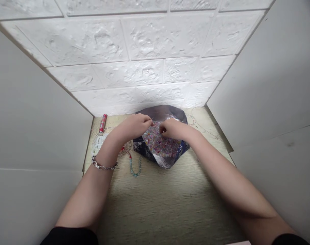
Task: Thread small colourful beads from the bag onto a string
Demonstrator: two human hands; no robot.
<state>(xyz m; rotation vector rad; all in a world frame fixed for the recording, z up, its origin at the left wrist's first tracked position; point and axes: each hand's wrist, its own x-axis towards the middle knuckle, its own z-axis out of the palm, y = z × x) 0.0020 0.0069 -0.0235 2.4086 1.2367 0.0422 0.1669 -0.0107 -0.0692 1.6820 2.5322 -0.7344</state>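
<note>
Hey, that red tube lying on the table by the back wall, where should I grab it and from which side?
Grip the red tube across its middle, coming down from above. It lies flat on the table with its long axis pointing at the back wall, so a pinch can close on its two long sides.

Pale, wood-grained table (170, 204) under me. Far middle, the foil pouch (167, 162) sits on it, lying open, full of small beads. Just left of the pouch is a teal bead strand (134, 169), then a clear coil of thread (97, 143) farther left. A red tube (103, 123) lies at the back edge.
</note>
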